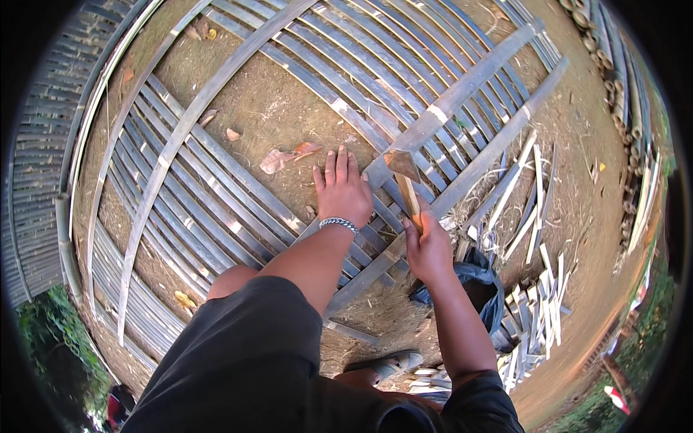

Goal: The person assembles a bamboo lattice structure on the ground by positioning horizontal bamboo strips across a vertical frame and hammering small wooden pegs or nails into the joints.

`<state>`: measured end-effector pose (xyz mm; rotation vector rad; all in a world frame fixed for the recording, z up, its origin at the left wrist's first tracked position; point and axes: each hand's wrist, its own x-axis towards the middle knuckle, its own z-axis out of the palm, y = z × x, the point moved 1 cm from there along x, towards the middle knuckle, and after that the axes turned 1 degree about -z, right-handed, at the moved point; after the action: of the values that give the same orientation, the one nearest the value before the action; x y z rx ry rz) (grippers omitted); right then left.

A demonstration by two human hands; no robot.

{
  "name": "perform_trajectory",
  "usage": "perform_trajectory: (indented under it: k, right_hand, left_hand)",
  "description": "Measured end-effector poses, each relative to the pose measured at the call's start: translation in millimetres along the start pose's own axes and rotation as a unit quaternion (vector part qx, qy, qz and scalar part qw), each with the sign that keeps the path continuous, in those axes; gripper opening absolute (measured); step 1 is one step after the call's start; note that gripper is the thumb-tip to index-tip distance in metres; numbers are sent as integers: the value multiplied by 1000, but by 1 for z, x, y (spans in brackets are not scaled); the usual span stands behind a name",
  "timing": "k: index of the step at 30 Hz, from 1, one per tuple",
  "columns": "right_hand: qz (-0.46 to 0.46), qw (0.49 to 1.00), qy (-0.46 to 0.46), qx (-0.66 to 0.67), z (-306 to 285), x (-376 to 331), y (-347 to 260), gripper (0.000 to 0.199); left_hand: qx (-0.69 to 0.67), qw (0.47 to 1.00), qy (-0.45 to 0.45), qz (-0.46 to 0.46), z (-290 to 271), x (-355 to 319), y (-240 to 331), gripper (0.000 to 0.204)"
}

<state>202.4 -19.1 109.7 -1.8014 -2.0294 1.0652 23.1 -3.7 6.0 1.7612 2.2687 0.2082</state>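
Closest in, dark shorts (253, 353) and a bent knee (229, 280) fill the lower view, with a sandalled foot (390, 363) beside a black plastic bag (473, 278) and a scatter of short cut bamboo pieces (538, 310). Just beyond, the right hand (427, 245) is closed around the wooden handle of a small hatchet (404, 180), whose head hangs just above a wide bamboo crosspiece (462, 86). The left hand (343, 189), wearing a metal chain bracelet (339, 224), lies flat and open, fingers spread, pressing on the bamboo lattice (216, 195) just beside that same crosspiece; it grips nothing. The lattice of thin slats spreads out over bare earth (274, 108) strewn with dry leaves (289, 155), and farther off stacked bamboo poles (624, 108) line the edge. The risk I see lies in how near the blade stands to the spread fingers: a glancing blow off the rounded, smooth slat could skid toward them. Pressing on springy slats could also let the lattice shift under a strike, spoiling the aim or splitting a slat along its grain.
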Motion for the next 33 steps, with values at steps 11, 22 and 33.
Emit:
perform_trajectory:
  k: [11,22,33]
  right_hand:
    - [-88,990,-61,-89,-9,27,14,59]
    - [-152,987,49,-3,-20,30,1,56]
    - [-99,995,0,-2,-13,17,5,44]
  left_hand:
    - [18,999,-36,-9,-6,4,-3,59]
    - [-5,999,-31,-3,-4,3,2,59]
    - [4,999,-43,-4,-5,1,1,59]
